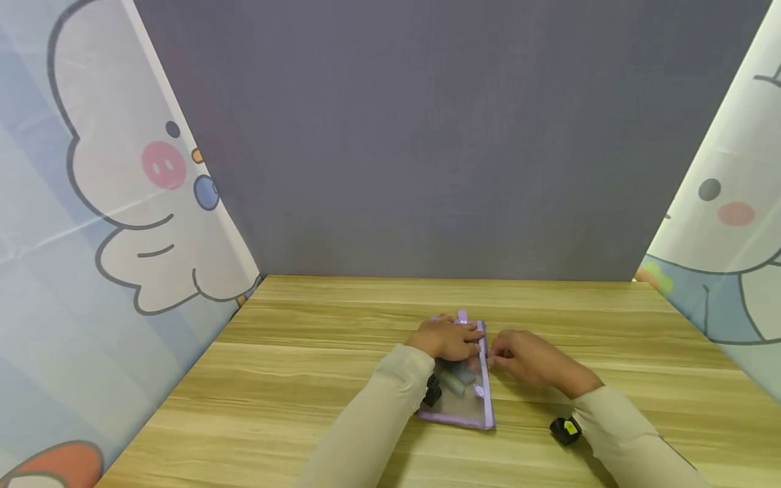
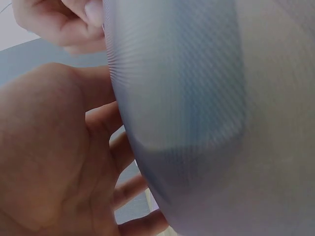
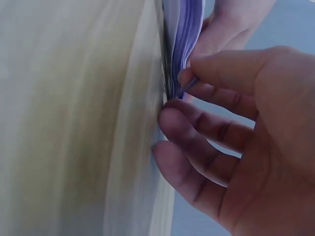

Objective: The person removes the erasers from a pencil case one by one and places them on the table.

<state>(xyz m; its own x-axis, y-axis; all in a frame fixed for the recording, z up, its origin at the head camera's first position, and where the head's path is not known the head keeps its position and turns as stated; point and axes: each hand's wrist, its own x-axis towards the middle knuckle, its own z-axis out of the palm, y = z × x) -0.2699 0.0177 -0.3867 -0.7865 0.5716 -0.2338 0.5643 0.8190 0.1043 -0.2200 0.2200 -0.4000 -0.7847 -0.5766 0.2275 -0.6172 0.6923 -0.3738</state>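
Note:
A see-through mesh zipper pouch (image 1: 454,408) with purple edging lies on the table. My left hand (image 1: 448,339) rests on its upper part, fingers stretched toward the zipper side. Through the mesh, a pale and blue item (image 2: 197,98) shows inside, its kind blurred. At the pouch's right edge is my right hand (image 1: 533,356). Its thumb and forefinger pinch a small purple zipper pull (image 3: 190,83) on the purple zipper edge (image 3: 186,39), while the other fingers curl loosely below.
The wood-grain table (image 1: 293,352) extends around the pouch. A grey panel (image 1: 451,142) rises behind it, with cartoon-printed curtains (image 1: 110,203) on both sides. Each wrist wears a small black camera, the right one (image 1: 565,430) close above the tabletop.

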